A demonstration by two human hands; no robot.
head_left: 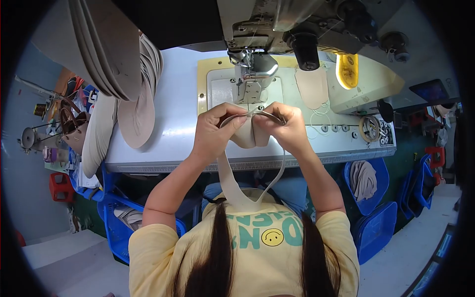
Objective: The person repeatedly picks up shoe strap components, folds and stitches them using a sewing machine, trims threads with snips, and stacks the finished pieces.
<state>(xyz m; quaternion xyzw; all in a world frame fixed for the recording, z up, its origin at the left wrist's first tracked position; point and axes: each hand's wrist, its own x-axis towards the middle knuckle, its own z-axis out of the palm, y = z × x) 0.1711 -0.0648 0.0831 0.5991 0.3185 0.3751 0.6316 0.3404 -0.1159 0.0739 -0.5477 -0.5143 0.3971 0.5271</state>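
Observation:
Just in front of the sewing machine's presser foot [250, 94], my left hand [213, 129] and my right hand [287, 127] come close together. Both pinch the upper edge of a beige sheet-material piece [243, 136], possibly a shoe upper, with thumbs and fingers closed on it. A seam or fold runs down its middle between the hands. From it a long beige band [228, 180] loops down over the table edge to my lap. The fingertips partly hide the edge they grip.
Stacked beige sole-shaped pieces [136, 121] hang over the table's left side. A beige cut piece [312, 88], a yellow tray [348, 72], bobbins [345, 128] and a tape roll [369, 129] are at right. Blue baskets [368, 198] with cut pieces stand below.

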